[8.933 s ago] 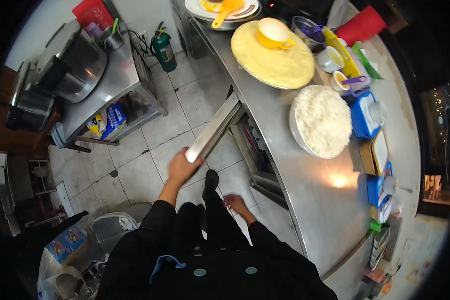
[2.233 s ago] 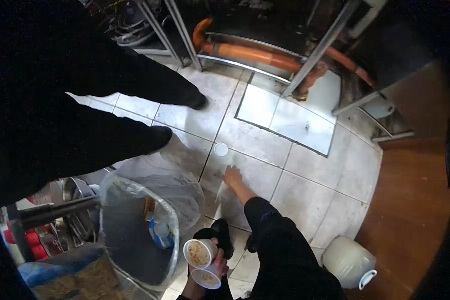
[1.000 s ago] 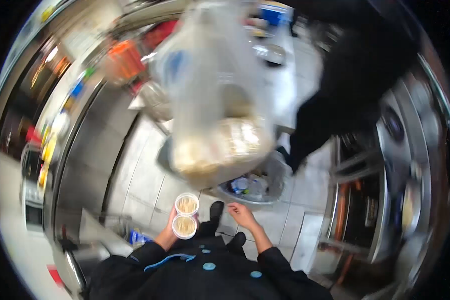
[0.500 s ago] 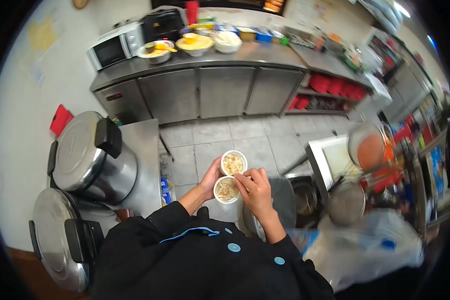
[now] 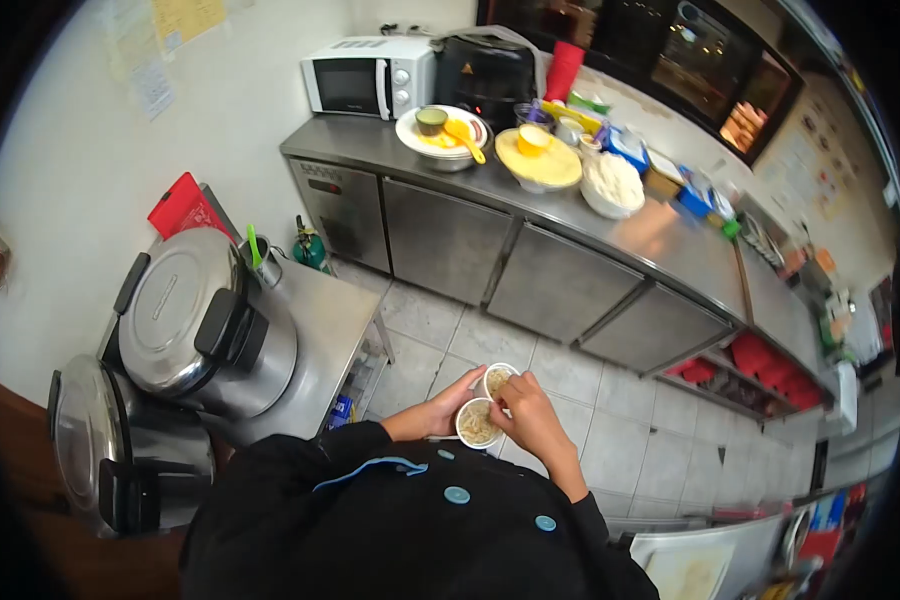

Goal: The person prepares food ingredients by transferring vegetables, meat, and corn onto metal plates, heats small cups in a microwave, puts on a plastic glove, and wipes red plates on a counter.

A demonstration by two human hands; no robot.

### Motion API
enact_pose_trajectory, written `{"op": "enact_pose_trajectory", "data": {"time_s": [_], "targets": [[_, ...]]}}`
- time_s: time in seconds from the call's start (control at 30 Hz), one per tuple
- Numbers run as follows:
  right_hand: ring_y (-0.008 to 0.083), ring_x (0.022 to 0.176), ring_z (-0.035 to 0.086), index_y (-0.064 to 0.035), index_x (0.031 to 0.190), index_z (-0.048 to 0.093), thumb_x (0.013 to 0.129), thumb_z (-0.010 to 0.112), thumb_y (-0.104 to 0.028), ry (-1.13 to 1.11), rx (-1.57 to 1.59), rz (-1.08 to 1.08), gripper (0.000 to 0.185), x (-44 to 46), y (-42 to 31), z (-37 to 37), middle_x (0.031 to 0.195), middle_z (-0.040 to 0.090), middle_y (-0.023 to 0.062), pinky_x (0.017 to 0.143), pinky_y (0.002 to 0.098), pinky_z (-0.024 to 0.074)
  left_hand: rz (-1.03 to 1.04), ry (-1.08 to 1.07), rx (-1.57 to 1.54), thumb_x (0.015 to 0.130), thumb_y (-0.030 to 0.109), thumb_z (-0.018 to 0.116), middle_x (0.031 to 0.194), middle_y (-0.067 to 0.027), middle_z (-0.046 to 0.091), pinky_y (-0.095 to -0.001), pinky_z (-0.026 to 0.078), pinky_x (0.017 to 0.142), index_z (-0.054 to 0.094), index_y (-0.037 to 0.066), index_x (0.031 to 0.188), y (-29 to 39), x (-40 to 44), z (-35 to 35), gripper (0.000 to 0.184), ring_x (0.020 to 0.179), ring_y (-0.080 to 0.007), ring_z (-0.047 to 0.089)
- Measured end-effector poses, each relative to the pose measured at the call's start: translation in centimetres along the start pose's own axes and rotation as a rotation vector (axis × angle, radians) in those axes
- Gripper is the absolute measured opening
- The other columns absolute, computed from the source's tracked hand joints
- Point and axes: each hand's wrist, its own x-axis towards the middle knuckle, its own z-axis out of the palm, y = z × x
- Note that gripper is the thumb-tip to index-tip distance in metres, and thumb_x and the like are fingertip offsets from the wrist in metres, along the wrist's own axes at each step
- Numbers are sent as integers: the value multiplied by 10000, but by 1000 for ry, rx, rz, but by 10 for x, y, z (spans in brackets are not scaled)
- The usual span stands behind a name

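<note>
Two white round tubs of pale shredded food are held together in front of my body. My left hand (image 5: 448,405) is wrapped round their left sides. One tub (image 5: 476,425) is nearer my chest; the other tub (image 5: 499,377) sits just beyond it, partly covered by my fingers. Over the tubs' right side is my right hand (image 5: 530,415), its fingers bent and pressed together at the rims. Whatever is between those fingertips is hidden.
Two large steel pots (image 5: 205,320) stand on a steel side table (image 5: 315,300) at the left. Ahead runs a long steel counter (image 5: 670,235) with a microwave (image 5: 370,82), a plate-covered bowl, a yellow-topped bowl (image 5: 538,160) and a bowl of white food (image 5: 613,183). Below is tiled floor.
The view has swung right and nearer the counter, with the pots still at left. Both tubs remain in my left hand, and my right hand has shifted over the farther tub.
</note>
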Motion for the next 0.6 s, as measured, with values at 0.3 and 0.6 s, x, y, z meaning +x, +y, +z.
{"op": "enact_pose_trajectory", "data": {"time_s": [0.3,0.6], "targets": [[274,707,493,-14,705,533,677,617,-48,-146,69,-250,94,172,115,-34,718,529,117,626,358,430,361,310,-138,838,583,453,1126,-138,545,-433,449,862,429,73,1243,121,30,-69,652,960,-277,570],[275,675,476,-22,690,524,650,641,-13,74,-78,-10,124,294,194,-74,677,505,99,608,364,393,757,755,-75,849,284,559,955,-35,573,-344,505,707,481,124,1134,378,12,-253,336,834,-182,578]]}}
